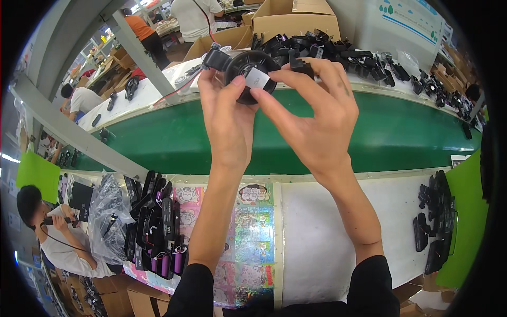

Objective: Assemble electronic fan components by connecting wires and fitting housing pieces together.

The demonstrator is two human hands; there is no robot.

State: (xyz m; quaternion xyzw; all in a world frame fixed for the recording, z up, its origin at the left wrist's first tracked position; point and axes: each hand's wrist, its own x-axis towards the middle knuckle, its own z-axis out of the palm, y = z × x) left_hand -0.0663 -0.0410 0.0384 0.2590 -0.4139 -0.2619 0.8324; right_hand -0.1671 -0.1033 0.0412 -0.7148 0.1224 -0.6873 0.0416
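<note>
Above the green belt, both my hands hold up a round black device [244, 64] with a ring-shaped rim and a blocky black part [216, 58] at its left. My left hand [227, 121] is closed around its lower left side, thumb on the face. A small white label [257, 78] lies against the middle of that face. My right hand [322, 113] pinches at the label's right edge with thumb and forefinger. Next to its raised fingers a black angular piece [301, 64] shows; whether the hand holds it I cannot tell.
A green conveyor belt [401, 124] crosses ahead, with a heap of black parts [317, 45] and a cardboard box [296, 24] beyond. Black battery packs [153, 227] stand at left beside a plastic bag [108, 216]. More black parts [435, 222] lie right. A person [68, 238] works at far left.
</note>
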